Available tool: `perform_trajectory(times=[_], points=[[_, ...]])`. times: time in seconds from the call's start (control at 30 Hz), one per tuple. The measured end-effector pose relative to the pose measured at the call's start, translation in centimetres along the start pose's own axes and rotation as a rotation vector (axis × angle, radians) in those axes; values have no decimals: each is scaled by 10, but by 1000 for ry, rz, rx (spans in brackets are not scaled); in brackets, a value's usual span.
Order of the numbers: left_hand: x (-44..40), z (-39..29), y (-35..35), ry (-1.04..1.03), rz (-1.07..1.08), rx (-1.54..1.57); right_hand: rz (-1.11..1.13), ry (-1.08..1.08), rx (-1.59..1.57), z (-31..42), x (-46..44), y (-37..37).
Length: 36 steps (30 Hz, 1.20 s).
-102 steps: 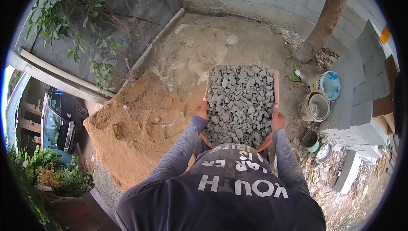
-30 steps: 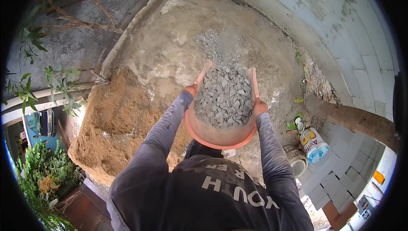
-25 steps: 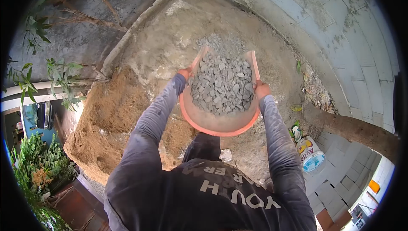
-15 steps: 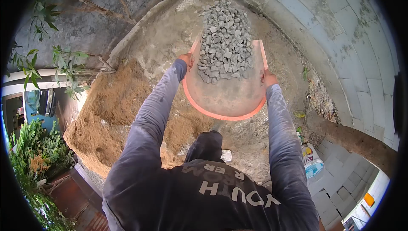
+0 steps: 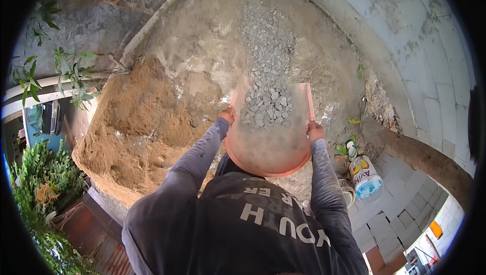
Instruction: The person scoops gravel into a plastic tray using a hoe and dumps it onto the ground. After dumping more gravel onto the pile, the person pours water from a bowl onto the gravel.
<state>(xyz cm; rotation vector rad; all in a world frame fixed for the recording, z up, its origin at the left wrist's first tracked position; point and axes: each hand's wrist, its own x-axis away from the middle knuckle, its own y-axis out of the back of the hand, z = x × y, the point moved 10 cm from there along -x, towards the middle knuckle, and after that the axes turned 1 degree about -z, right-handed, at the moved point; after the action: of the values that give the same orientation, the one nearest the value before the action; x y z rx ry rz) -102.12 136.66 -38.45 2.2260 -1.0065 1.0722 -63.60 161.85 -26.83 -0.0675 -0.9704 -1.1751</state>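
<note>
Left hand (image 5: 229, 116) and right hand (image 5: 315, 131) grasp opposite side rims of orange-rimmed U-shaped pan (image 5: 268, 148), scene centre; grey crushed stones (image 5: 271, 105) at its far end, strewn farther. Uneven tilt could spill stones sideways.

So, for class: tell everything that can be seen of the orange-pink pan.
The orange-pink pan looks like a cut plastic tub: a rounded, rimmed near end, two straight sides, and an open far end. Its inside is dusty. Gravel lies in its far half, and more trails over the ground beyond that open end. The left grip holds one side, the right grip the other. The pan's exact tilt, and whether it touches the ground, cannot be told.
</note>
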Motion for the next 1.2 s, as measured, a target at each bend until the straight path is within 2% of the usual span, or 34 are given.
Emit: perform_trajectory(times=[0.07,0.13,0.2,0.23,0.3,0.37,0.4,0.43,0.47,0.5,0.53,0.57,0.6,0.63,0.7,0.77,0.83,0.9,0.97,1.0,1.1,1.17,1.2], points=[[11,7,-5,55,39,-17,24,15,39,-2,0,0],[26,12,-7,269,71,46,61,34,72,6,-9,-8],[34,-14,6,325,83,149,125,26,51,47,-8,-16],[33,-32,13,346,91,204,146,81,56,86,0,-20],[29,-84,53,178,-42,185,163,147,73,151,15,-28],[20,-114,81,215,-8,189,166,153,182,179,-14,-42],[16,-108,79,273,17,183,174,130,282,175,-37,-52],[12,-93,78,335,40,173,185,103,379,157,-51,-59],[6,-77,81,386,62,161,302,178,665,131,-58,-75],[-62,9,100,309,183,-73,382,212,853,100,-55,-81],[-74,95,97,532,143,177,450,194,979,56,-48,-79],[-56,147,83,523,262,34,499,142,1051,6,-37,-69],[-1,145,34,342,500,-373,524,64,1074,-46,-23,-51],[25,217,40,594,297,104,530,-44,1043,-98,-2,-28],[55,242,-11,687,302,239,454,-326,746,-196,52,23],[79,209,-60,705,392,212,207,-590,47,-272,112,64],[85,177,-104,561,522,-393,397,-78,186,-427,51,88],[157,106,-153,165,644,-768,49,-388,-150,-318,178,140],[220,106,-186,62,611,-468,-119,-211,-214,-329,215,188],[248,114,-189,11,592,-318,-152,-101,-346,-341,229,209],[323,172,-170,-151,521,-666,-293,173,-755,-370,309,264],[261,308,-168,-437,793,-950,-361,273,-585,-358,405,286],[299,323,-126,-552,505,-1147,-399,358,-504,-356,440,287]])
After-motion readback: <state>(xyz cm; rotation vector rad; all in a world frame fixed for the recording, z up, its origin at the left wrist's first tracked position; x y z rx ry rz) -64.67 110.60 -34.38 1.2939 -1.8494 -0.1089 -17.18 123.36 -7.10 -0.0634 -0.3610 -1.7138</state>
